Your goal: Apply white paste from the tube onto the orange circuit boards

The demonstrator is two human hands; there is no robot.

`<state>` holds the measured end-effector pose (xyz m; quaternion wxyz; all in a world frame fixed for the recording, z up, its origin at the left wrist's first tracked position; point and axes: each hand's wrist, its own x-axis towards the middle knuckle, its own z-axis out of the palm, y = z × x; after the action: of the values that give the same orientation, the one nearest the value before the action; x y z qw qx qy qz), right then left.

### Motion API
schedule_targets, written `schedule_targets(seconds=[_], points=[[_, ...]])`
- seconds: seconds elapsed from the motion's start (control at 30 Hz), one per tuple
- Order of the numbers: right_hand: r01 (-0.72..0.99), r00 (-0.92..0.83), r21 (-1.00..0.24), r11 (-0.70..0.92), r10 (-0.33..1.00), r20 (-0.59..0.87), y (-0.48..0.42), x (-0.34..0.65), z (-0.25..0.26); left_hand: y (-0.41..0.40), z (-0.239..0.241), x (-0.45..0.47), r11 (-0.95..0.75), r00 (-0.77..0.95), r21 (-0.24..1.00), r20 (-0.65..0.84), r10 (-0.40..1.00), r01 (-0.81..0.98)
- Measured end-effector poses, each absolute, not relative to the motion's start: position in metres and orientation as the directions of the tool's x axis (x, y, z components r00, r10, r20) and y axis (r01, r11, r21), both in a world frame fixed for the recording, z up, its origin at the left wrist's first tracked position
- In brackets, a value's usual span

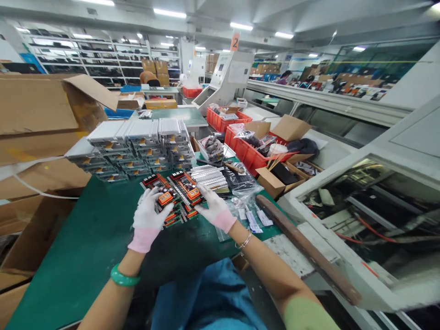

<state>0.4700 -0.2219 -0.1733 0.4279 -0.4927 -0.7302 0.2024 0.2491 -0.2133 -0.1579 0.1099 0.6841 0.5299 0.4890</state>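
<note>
Several green circuit boards (181, 214) with orange and black components lie in two side-by-side groups on the green table. My left hand (150, 214), in a white glove with a pink cuff, grips the left boards, its fingers and thumb around their outer edge. Matching it on the other side, my right hand (216, 208) holds the right boards' edge with extended fingers and a lowered thumb. The undersides of both hands are hidden. Just behind the boards lie silver metal strips (209, 178). Finned metal heat sinks (142, 144) stand in tall stacks at the back left.
Small plastic bags with white tubes (253, 220) lie to the right. Red crates (247, 149) and an open carton (271, 181) hold assorted parts. A brown bar (305, 250) runs along the right side. Large cardboard boxes (37, 110) stand left of the table (68, 256).
</note>
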Motion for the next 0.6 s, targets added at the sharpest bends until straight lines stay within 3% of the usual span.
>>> schedule_targets(seconds=[0.2, 0.3, 0.43, 0.53, 0.6], points=[[0.629, -0.061, -0.665, 0.403, 0.878, 0.475, -0.259, 0.501, -0.166, -0.219, -0.148, 0.242, -0.356, -0.074, 0.659, 0.53, 0.845, 0.662], [0.764, 0.07, -0.624, 0.165, 0.94, 0.335, -0.283, 0.543, -0.177, -0.245, -0.147, 0.226, -0.418, -0.091, 0.626, 0.618, 0.781, 0.659], [0.882, 0.327, -0.382, -0.276, 0.942, 0.077, -0.311, 0.593, -0.199, -0.29, -0.17, 0.189, -0.546, 0.125, 0.468, 0.669, 0.733, 0.695], [0.866, 0.444, -0.225, -0.446, 0.894, -0.063, -0.321, 0.601, -0.209, -0.316, -0.196, 0.168, -0.636, 0.314, 0.364, 0.64, 0.701, 0.68], [0.846, 0.488, -0.181, -0.501, 0.865, -0.112, -0.32, 0.596, -0.211, -0.328, -0.213, 0.163, -0.653, 0.353, 0.351, 0.623, 0.698, 0.671]])
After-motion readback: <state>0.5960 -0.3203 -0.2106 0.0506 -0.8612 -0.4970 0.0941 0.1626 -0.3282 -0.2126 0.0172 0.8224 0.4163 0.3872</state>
